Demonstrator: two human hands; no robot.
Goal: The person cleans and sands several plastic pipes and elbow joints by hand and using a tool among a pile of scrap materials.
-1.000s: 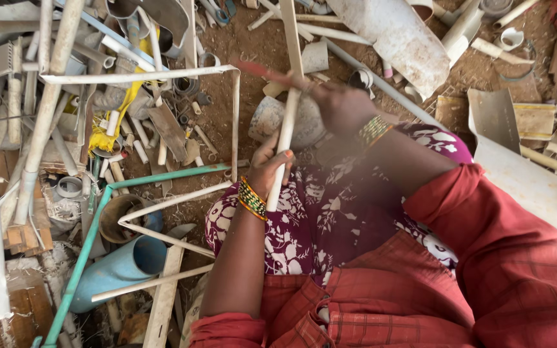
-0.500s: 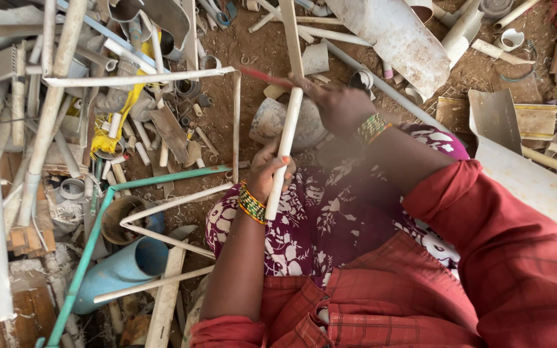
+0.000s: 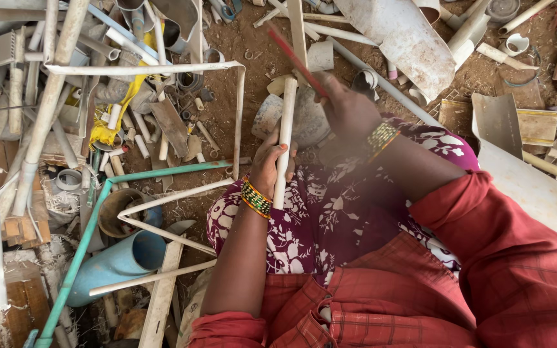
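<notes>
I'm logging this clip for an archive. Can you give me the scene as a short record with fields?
Setting: dirt ground strewn with scrap pipes
Left hand: grips a thin white pipe, held upright over the lap
Right hand: holds a thin red tool against the pipe
Wrists: beaded bangles
Nearby: wide blue pipe, green pipe

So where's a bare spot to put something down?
Bare dirt shows above the left hand, between the bent white pipe frame and the white pipe it holds. Left of the frame, the scrap pipe heap is crowded.
</notes>
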